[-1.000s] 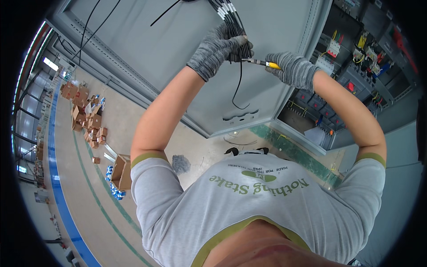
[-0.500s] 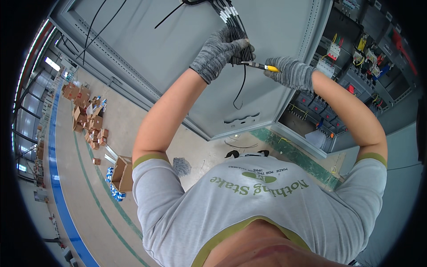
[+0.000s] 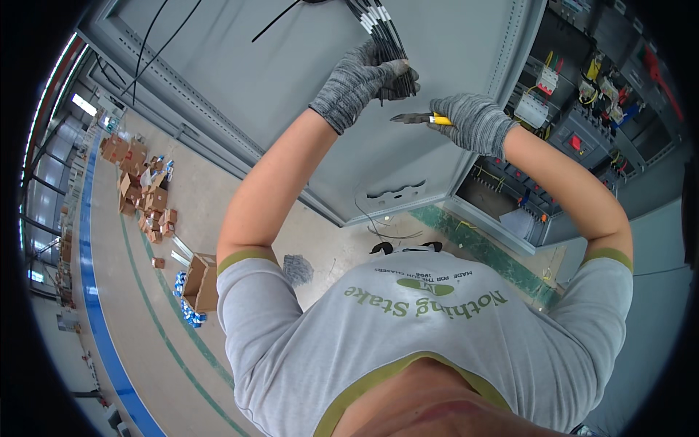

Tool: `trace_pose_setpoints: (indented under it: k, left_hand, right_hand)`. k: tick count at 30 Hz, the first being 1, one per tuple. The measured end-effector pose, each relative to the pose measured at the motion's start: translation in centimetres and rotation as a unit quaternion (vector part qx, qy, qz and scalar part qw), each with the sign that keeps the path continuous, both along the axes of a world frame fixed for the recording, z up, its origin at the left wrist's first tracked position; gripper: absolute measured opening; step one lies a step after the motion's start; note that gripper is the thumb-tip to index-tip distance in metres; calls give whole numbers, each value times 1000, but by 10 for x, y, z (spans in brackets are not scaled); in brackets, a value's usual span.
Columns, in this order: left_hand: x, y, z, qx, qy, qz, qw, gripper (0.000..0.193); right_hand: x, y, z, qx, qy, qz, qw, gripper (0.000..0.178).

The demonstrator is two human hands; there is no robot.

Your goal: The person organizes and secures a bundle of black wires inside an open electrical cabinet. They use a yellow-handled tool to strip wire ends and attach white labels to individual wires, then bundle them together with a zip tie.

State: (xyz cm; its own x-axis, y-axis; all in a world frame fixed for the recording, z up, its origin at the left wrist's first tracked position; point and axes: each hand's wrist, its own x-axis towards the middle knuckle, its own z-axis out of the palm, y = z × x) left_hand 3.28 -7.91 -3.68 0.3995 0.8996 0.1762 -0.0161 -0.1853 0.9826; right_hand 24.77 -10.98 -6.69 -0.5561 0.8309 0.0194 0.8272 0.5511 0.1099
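My left hand (image 3: 358,81), in a grey knit glove, is closed around a bundle of black wires (image 3: 389,45). White marker sleeves (image 3: 375,17) sit on the wires above the fist, and their short ends poke out below the fingers at about even length. To the right, my right hand (image 3: 475,122), gloved alike, grips wire cutters (image 3: 416,118) with yellow handles. The cutters' jaws point left, slightly below the wire ends and apart from them. A loose thin black wire (image 3: 370,221) shows lower down, in front of the grey panel's lower edge.
A large grey metal cabinet door (image 3: 291,87) stands behind my hands. On the right is an open cabinet with breakers (image 3: 575,138) and coloured wiring. Wire scraps (image 3: 399,236) lie on the floor. Cardboard boxes (image 3: 149,197) and an open carton (image 3: 200,284) stand at the left.
The cutters have come away from the wire bundle, down and slightly to the right. The long wire end that hung below the bundle is off it and now lower down. My left hand stays put.
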Motion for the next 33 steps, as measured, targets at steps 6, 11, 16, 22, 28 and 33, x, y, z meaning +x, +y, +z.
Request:
trace_pose_setpoints:
  k: [6,11,16,22,28,33]
  left_hand:
    - [0,-4,1,5,6,-8,1000,28]
    - [-1,3,-4,8,2,-10,1000,28]
    - [-9,4,-4,37,43,-18,998,29]
    - [-13,10,-10,26,33,-37,998,30]
    - [-10,6,-6,27,40,-37,998,32]
    - [-8,4,-6,31,31,-33,998,34]
  right_hand:
    - [-15,-13,19,-73,30,-91,993,32]
    - [-21,-13,21,-118,87,-76,986,30]
    - [-18,-5,10,-98,91,-58,989,34]
    - [-22,-7,13,-94,106,-50,989,34]
    - [-28,-13,21,-88,113,-49,988,33]
    - [-33,-15,24,-76,83,-70,991,36]
